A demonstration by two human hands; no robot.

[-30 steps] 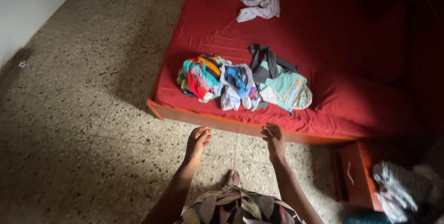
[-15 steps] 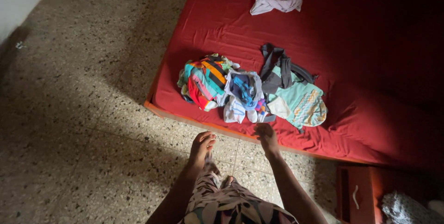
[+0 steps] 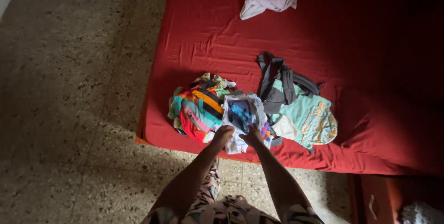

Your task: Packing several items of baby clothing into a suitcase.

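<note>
Reaching into the pile [image 3: 240,115]: our left hand [image 3: 222,136] and right hand [image 3: 252,136] touch its 6 o'clock edge; finger grip unclear. Next: secure one garment.

Floor: speckled terrazzo tiles [image 3: 69,113], grey-beige, lit patch at left, shadow toward the bed. Low bed [image 3: 370,67] with red sheet, orange-brown frame edge [image 3: 138,137] along the near side. Small red-brown drawer cabinet [image 3: 374,201] at lower right, pale handle. Right side of room dim
</note>
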